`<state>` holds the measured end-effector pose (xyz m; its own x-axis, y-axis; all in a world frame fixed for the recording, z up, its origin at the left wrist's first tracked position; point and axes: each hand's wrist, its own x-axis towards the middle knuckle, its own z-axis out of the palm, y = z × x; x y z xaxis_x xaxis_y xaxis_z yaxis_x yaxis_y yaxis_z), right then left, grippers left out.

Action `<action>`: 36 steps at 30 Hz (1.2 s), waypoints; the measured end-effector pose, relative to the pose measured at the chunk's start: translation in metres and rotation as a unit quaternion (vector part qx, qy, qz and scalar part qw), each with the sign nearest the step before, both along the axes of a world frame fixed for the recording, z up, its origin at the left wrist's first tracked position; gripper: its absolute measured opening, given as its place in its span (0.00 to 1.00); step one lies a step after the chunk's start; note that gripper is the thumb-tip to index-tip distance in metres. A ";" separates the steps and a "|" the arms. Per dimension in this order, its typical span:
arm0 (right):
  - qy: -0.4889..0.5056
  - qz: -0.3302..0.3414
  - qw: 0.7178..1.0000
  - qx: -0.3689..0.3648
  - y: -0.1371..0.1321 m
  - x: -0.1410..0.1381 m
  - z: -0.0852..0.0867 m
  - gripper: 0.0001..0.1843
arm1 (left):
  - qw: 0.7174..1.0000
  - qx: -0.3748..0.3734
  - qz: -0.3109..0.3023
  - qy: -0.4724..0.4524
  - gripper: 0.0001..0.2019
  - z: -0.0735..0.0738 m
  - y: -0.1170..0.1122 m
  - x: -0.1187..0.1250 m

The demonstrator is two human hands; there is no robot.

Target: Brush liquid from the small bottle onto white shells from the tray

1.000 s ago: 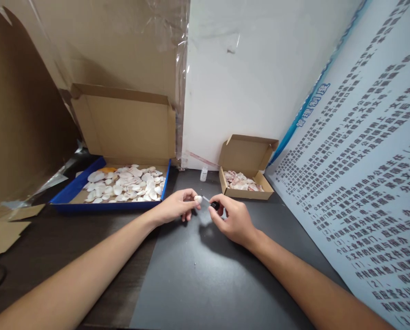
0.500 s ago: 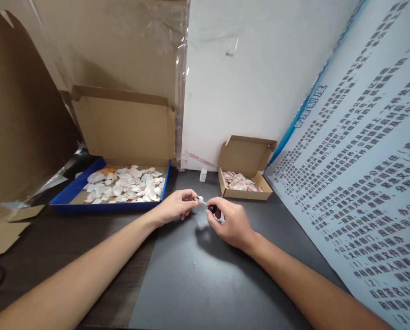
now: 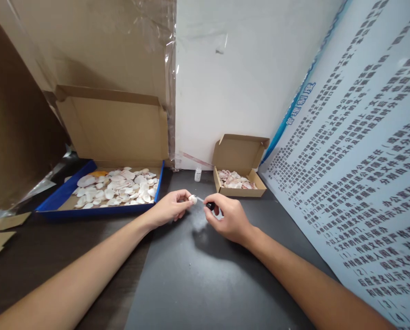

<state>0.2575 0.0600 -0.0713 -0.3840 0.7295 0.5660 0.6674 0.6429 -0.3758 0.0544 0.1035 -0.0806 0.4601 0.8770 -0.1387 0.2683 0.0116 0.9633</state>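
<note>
Pinched between the thumb and fingers of my left hand [image 3: 172, 206] is a small white seashell [image 3: 193, 199]. My right hand [image 3: 229, 216] grips the black cap of a thin, pale applicator brush [image 3: 209, 205]. Its tip points left and reaches to the shell's right side; whether they touch is too small to tell. Both hands hover over the dark grey mat [image 3: 177, 288]. Beyond them stands a small clear bottle [image 3: 198, 175] with a label, upright and seemingly uncapped.
At the left, a blue-edged cardboard box [image 3: 98, 212] lies with its lid raised, holding many white shells [image 3: 117, 185]. A smaller brown box [image 3: 241, 192] with pinkish shells [image 3: 235, 179] sits at the back right. A printed board [image 3: 349, 151] borders the right side.
My left hand has turned the shell so more of its white surface shows. The brush stays close to it. The whole view has shifted slightly, moving the scene leftward.
</note>
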 end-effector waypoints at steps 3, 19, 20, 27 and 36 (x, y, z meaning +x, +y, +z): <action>-0.005 0.030 1.000 -0.002 -0.002 -0.001 0.001 0.06 | 1.000 0.000 0.000 -0.001 0.18 0.002 -0.001 0.001; 0.012 0.026 1.000 0.008 -0.002 -0.001 -0.001 0.06 | 1.000 -0.024 -0.012 -0.012 0.18 0.008 -0.004 0.003; 0.009 0.029 1.000 0.006 -0.002 -0.001 -0.001 0.06 | 1.000 -0.024 -0.011 -0.012 0.18 0.008 -0.004 0.003; 0.000 0.024 1.000 0.004 -0.002 -0.002 -0.001 0.06 | 1.000 -0.025 -0.012 -0.015 0.17 0.008 -0.004 0.002; -0.001 0.026 1.000 0.010 -0.001 0.000 0.001 0.04 | 1.000 -0.023 -0.009 -0.011 0.16 0.008 -0.004 0.003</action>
